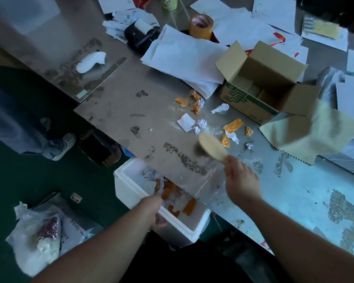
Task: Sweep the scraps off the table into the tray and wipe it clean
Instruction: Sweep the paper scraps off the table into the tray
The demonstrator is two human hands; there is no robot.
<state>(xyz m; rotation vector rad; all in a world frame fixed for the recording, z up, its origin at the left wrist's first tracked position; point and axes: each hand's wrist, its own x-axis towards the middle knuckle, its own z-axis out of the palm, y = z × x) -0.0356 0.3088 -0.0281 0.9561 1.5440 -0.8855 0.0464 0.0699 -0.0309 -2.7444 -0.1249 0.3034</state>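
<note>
Left hand (151, 209): fingers grip the tray (129, 190) rim at the worktop (121, 111) edge.
Right hand (241, 178): fingers clenched round the brush (212, 144) handle.
Scraps (232, 125): 12 to 2 o'clock of brush; tray at 7.

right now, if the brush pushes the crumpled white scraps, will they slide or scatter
Probably light: the crumpled scraps look like thin paper, so the brush should shift them easily. Being balled, they may roll or scatter, not slide.
</note>
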